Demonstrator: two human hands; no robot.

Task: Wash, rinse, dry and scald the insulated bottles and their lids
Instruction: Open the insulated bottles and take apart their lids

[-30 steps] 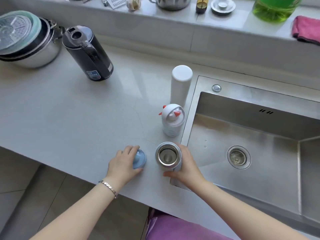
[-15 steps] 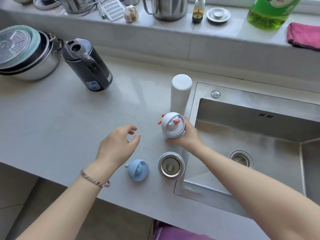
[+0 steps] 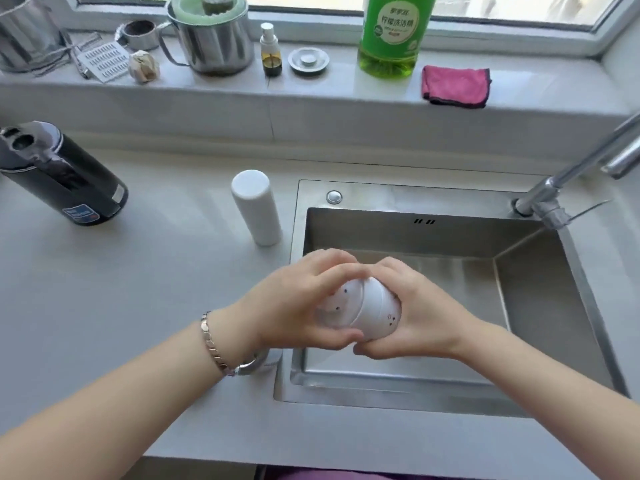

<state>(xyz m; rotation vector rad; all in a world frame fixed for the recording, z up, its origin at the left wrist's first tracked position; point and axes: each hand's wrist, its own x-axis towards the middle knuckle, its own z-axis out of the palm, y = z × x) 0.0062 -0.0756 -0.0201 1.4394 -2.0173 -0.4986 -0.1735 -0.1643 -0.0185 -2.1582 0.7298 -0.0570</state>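
My left hand (image 3: 294,303): clasped round the small white rounded bottle's (image 3: 375,311) lid end.
My right hand (image 3: 419,317): gripping its body, over the steel sink's (image 3: 540,306) left edge.

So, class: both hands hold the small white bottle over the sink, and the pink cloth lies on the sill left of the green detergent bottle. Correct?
Not quite. In the head view the pink cloth lies right of the green detergent bottle. Both hands, left hand and right hand, do hold the small white bottle over the sink.

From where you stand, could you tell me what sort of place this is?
Most likely a home kitchen: a steel sink with a tap, green dish soap on the sill, and a black kettle on the counter.
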